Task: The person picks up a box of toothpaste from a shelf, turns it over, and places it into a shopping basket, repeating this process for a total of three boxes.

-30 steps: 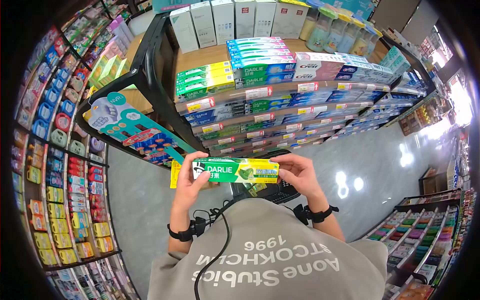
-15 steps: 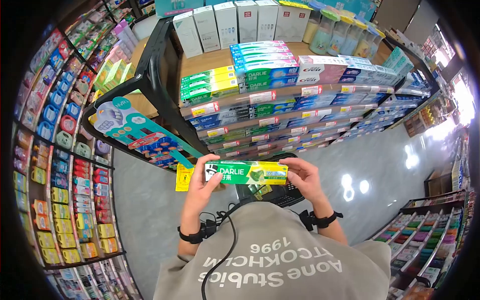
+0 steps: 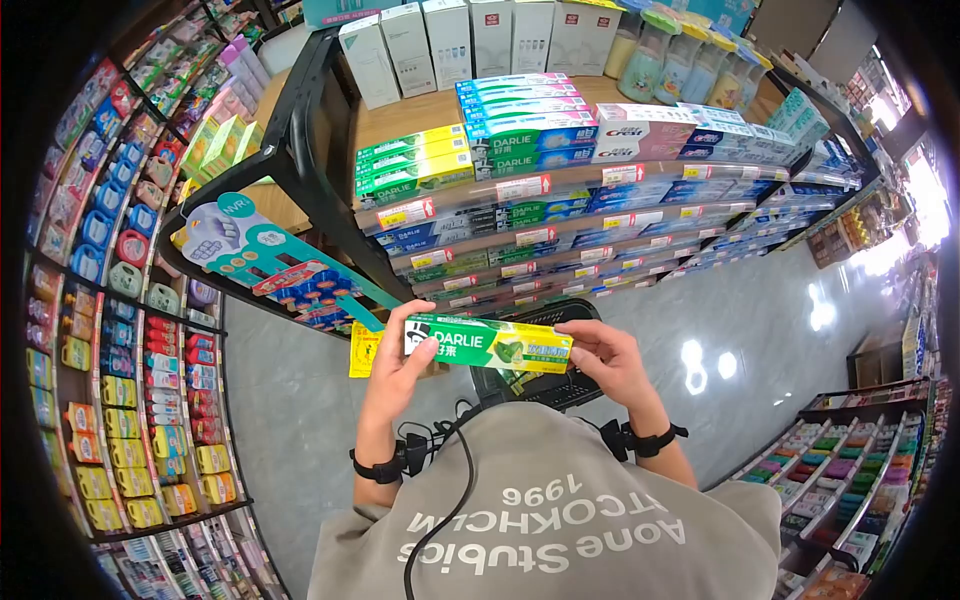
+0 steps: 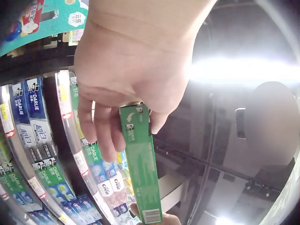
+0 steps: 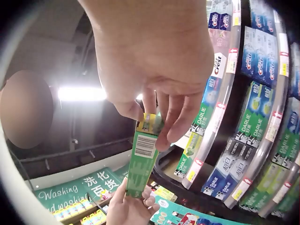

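Observation:
A green and yellow Darlie toothpaste box [image 3: 478,342] is held level in front of the chest, its printed front facing up toward the head camera. My left hand [image 3: 396,362] grips the green end, thumb across the front and fingers behind. At the yellow end, my right hand [image 3: 612,366] pinches the box between thumb and fingers. The left wrist view shows the box's plain green side [image 4: 143,164] below the left hand [image 4: 133,65]. A barcode [image 5: 145,146] near the yellow end shows in the right wrist view, under the right hand [image 5: 157,61].
Ahead stands a shelf with stacked Darlie boxes [image 3: 415,165], Crest boxes [image 3: 640,135] and price tags. A teal sign panel [image 3: 270,250] hangs on its left side. A black basket [image 3: 560,390] is below the hands. Shelves of bottles [image 3: 120,450] line the left.
In the head view, the box and both hands have shifted a little to the right, and the box's right end now tilts slightly lower. Both hands keep hold of it.

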Demonstrator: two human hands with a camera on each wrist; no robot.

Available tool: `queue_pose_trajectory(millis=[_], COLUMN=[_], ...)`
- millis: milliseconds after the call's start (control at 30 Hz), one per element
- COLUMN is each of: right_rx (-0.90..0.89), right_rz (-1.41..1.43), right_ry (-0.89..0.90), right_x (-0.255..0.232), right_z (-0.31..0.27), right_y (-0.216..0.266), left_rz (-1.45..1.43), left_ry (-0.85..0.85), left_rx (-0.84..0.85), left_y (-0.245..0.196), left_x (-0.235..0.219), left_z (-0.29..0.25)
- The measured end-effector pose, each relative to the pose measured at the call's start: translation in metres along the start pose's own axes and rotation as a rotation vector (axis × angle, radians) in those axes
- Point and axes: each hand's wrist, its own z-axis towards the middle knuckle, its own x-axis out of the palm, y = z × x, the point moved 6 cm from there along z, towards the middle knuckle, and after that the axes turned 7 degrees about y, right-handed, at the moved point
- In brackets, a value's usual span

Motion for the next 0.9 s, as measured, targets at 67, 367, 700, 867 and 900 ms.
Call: queue_pose_trajectory(millis=[67,367,700,867,900], right_rx=[0.012,0.001,0.031,0.035,0.036], right_rz=[-0.001,-0.035,-0.032,0.044,0.054], right_ry=[0.027,0.015,0.025,0.035,0.028], right_x=[0.003,0.001,-0.003,-0.005,-0.005], right_z=[0.0,0.006,-0.005,-0.008,-0.009], right_y=[0.001,0.008,0.008,0.009,0.008], left_rz=[0.016,-0.054,-0.028,-0.009,-0.004], left_ry=[-0.003,0.006,0.026,0.027,0.026], left_rx=[-0.012,-0.074,-0.07,-0.063,-0.057], left_y=[-0.004,-0.002,0.003,0.003,0.002], left_x=[-0.002,0.002,0.007,0.009,0.01], left_z=[0.001,-0.006,-0.006,-0.006,-0.006])
